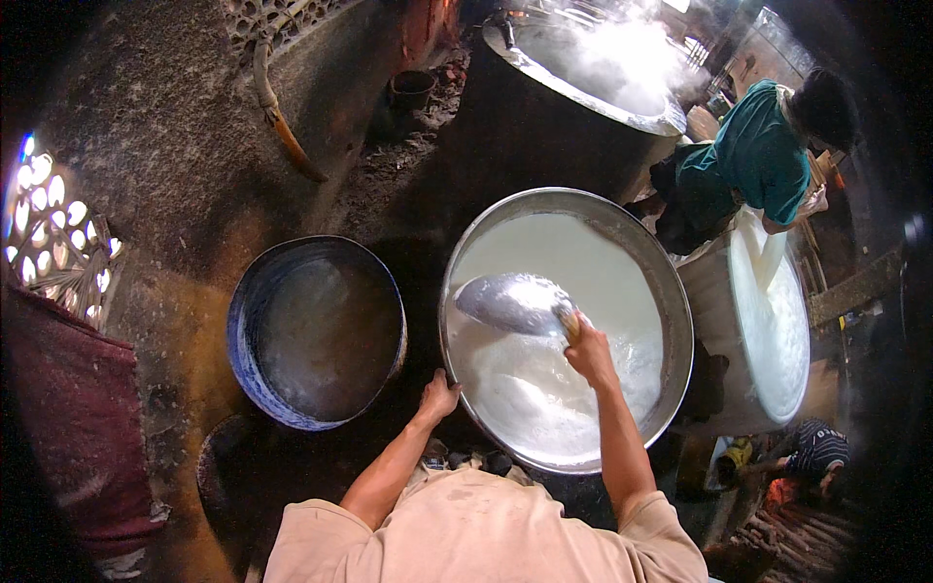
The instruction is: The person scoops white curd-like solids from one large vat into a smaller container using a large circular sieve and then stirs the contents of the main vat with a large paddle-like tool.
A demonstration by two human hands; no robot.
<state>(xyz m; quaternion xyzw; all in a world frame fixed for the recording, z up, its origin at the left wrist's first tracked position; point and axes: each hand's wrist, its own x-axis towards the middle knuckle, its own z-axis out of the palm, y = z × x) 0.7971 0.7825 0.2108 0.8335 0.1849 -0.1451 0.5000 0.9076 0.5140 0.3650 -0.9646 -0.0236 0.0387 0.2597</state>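
Observation:
A large round metal vat (683, 379) stands in front of me, filled with a white, milky liquid (544, 238) that is foamy on the near side. My right hand (590, 352) grips the short handle of a big metal scoop (515, 303). The scoop is over the liquid, its wide, wet bowl pointing left; whether its lower edge touches the surface is hard to tell. At the vat's near left rim, my left hand (440, 396) holds on, its fingers partly hidden by the edge.
Left of the vat stands a blue-rimmed tub (243, 374) with murky contents. A steaming cauldron (573, 97) is at the far side. On the right, a person in a green shirt (763, 155) leans over another vat (714, 369). Firewood (797, 539) and another person (816, 452) are lower right.

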